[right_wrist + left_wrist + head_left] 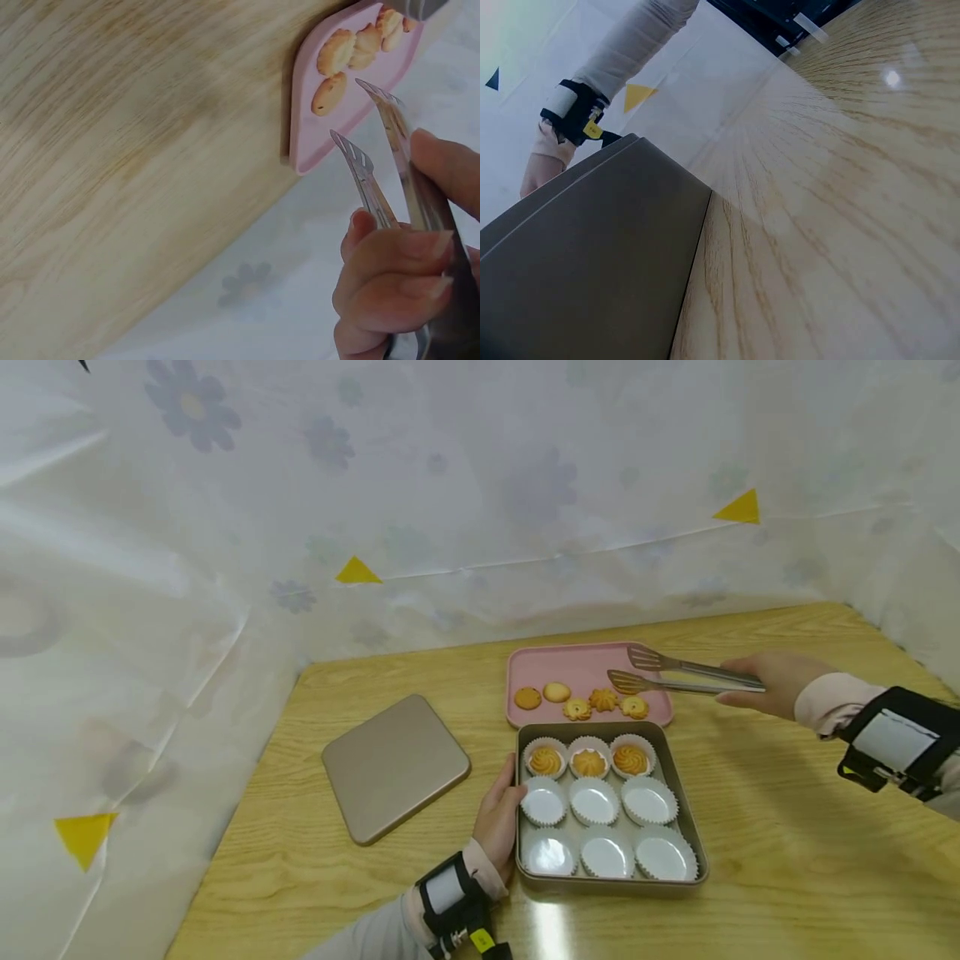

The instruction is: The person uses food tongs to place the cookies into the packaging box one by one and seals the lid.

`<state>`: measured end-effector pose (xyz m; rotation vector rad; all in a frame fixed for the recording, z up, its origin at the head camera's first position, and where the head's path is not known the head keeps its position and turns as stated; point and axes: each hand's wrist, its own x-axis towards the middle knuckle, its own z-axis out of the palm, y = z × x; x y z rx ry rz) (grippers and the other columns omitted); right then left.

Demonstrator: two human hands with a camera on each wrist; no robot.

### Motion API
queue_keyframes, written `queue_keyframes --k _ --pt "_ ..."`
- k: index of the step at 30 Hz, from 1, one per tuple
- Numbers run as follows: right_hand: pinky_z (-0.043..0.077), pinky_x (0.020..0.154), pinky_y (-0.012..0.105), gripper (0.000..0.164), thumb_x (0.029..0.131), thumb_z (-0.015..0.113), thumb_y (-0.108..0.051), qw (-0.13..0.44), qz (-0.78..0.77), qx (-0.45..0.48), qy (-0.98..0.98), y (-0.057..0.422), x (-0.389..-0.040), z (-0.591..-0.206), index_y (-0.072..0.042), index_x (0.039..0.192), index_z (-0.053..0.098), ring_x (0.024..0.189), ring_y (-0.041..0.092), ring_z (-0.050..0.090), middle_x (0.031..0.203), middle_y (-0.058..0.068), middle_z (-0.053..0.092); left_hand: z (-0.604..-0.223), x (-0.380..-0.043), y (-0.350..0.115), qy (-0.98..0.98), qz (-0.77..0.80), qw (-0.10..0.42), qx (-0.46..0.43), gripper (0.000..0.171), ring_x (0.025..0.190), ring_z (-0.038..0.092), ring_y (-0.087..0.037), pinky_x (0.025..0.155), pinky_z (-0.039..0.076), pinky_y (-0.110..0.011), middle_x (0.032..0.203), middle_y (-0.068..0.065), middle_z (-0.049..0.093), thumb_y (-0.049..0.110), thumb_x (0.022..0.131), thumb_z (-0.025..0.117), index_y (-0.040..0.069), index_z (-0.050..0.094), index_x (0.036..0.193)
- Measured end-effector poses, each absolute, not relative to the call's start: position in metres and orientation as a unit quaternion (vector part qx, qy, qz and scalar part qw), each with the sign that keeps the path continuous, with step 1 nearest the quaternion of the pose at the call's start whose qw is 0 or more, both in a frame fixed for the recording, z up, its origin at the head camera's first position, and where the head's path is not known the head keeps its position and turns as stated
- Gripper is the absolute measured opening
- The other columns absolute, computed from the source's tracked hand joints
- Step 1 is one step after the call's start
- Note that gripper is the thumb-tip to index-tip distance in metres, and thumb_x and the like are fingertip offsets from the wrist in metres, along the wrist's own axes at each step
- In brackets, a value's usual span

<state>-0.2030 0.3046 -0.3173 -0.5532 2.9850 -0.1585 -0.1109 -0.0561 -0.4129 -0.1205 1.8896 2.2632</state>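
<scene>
My right hand (776, 681) grips metal tongs (701, 672), their slotted ends spread apart over the right part of a pink tray (585, 657). Between those ends in the right wrist view (367, 127), no cookie is held. Several cookies (557, 692) lie along the tray's near side. In front of it stands a square metal tin (611, 887) with rows of white paper cups (594, 802). Swirled cookies (589, 763) fill the three back cups; the other cups hold none. My left hand (497, 818) holds the tin's left wall, thumb over the rim; the left wrist view hides its fingers.
A flat metal lid (396, 768) lies on the wooden table (277, 868), left of the tin. White flowered sheeting (480, 485) with yellow triangles surrounds the table's back and sides.
</scene>
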Motion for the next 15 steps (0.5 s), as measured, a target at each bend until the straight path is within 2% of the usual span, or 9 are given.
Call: queue_keyframes --k 8,15 --pt "0.049 0.082 0.061 0.058 0.091 0.066 -0.029 0.073 -0.054 -0.173 0.981 0.3007 -0.2031 -0.3177 0.016 0.126 0.054 0.101 0.052 0.060 0.117 0.038 0.058 -0.4126 -0.1090 -0.0562 0.631 0.770 0.095 -0.031 0.061 0.148 0.005 -0.031 0.120 0.003 -0.047 0.161 -0.014 0.016 0.009 0.096 0.042 0.001 0.021 0.153" --pt "0.049 0.082 0.060 0.052 0.090 0.067 -0.023 0.064 -0.053 -0.190 0.978 0.3010 -0.2023 -0.3202 0.017 0.122 0.056 0.096 0.049 0.062 0.113 0.038 0.060 -0.4128 -0.1099 -0.0556 0.626 0.773 0.093 -0.028 0.061 0.148 0.004 -0.031 0.120 0.003 -0.047 0.161 -0.014 0.015 0.009 0.096 0.041 0.000 0.020 0.153"
